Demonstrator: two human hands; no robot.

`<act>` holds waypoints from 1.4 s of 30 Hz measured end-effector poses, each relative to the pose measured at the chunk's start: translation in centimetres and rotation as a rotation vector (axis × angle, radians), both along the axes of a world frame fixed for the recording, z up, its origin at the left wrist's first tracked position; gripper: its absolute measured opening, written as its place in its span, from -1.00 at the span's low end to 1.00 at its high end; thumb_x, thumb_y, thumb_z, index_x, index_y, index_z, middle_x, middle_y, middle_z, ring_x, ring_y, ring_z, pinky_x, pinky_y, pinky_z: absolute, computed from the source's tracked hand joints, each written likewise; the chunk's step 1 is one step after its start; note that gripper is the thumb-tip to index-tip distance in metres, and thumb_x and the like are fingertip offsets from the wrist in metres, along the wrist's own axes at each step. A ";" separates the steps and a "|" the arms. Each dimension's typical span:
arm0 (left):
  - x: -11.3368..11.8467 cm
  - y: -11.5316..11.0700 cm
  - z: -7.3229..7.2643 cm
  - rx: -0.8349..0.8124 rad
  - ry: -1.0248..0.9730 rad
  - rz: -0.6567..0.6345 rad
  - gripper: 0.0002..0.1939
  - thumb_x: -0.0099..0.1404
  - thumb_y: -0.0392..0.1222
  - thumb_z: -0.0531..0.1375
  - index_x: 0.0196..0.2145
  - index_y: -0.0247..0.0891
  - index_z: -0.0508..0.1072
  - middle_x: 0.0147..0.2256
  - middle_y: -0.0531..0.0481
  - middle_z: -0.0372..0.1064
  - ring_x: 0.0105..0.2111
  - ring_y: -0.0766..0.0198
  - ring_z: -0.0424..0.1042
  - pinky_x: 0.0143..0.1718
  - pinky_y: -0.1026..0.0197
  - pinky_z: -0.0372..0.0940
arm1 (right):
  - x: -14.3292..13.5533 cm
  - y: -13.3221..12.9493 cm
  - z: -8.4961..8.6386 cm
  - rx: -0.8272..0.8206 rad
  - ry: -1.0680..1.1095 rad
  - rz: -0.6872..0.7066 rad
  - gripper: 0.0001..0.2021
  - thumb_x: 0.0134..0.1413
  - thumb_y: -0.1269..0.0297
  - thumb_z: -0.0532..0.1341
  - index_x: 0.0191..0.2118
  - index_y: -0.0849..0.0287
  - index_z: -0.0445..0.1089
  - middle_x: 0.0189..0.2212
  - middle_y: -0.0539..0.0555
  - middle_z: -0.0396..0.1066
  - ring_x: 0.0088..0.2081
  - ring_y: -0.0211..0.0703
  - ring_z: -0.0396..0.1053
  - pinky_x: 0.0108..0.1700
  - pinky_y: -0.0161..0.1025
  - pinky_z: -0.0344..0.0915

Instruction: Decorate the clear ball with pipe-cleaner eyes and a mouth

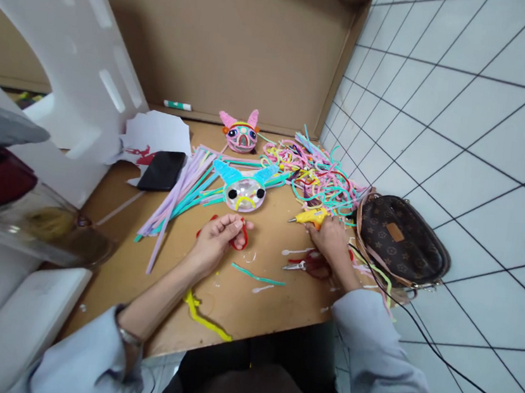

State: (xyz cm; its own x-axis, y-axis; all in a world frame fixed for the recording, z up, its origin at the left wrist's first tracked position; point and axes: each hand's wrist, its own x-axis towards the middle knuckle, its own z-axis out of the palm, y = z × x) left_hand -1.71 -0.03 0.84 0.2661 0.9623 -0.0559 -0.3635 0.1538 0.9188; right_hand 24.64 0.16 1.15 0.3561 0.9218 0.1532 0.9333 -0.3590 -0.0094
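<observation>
My left hand is closed on a red pipe cleaner that loops out past the fingertips. Just beyond it lies a clear round face with blue fuzzy ears, black eyes and a yellow curved strip. My right hand is wrapped round a yellow hot glue gun, whose nozzle points left. Below that hand rest red-handled scissors, partly hidden in shadow. A short teal pipe cleaner and a yellow one lie on the tabletop nearer me.
Behind stands a pink-eared face. Loose pipe cleaners are heaped at the back right, straight ones at left. A black phone lies on white paper. A brown handbag sits against the tiled wall; a black cable trails right.
</observation>
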 end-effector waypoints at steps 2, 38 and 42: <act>0.0 0.2 -0.1 -0.005 0.018 -0.014 -0.55 -0.05 0.10 0.43 -0.43 -0.32 0.41 -0.51 -0.02 0.48 -0.62 0.43 0.28 -0.54 0.33 0.19 | 0.4 0.6 0.0 -0.054 0.082 -0.041 -0.56 0.13 0.06 0.19 -0.07 0.38 0.43 -0.08 0.39 0.44 -0.04 0.12 0.39 -0.11 -0.15 0.23; -1.0 1.5 -0.3 0.001 -0.062 0.180 -0.62 -0.05 -0.11 0.42 -0.37 -0.29 0.35 -0.47 -0.01 0.53 -0.60 0.47 0.30 -0.52 0.38 0.20 | -8.1 3.4 -1.3 0.898 0.290 0.362 -0.56 -0.10 0.11 0.15 -0.06 0.17 0.22 -0.37 0.12 0.40 -0.35 0.03 0.43 -0.32 -0.10 0.38; -1.0 1.5 -0.4 0.005 -0.076 0.180 -0.59 -0.07 -0.08 0.44 -0.42 -0.28 0.31 -0.46 -0.03 0.54 -0.61 0.47 0.30 -0.52 0.38 0.20 | -8.2 3.4 -1.5 0.886 0.263 0.333 -0.56 -0.12 0.12 0.15 -0.08 0.20 0.23 -0.44 0.09 0.37 -0.40 0.03 0.41 -0.38 -0.13 0.34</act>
State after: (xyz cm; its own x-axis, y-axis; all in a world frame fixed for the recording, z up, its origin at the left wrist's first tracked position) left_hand -2.74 1.51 0.47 0.0931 0.9950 -0.0370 -0.4531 0.0754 0.8883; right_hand 16.45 3.52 -0.33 0.2203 0.5707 0.7911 0.9152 0.1597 -0.3701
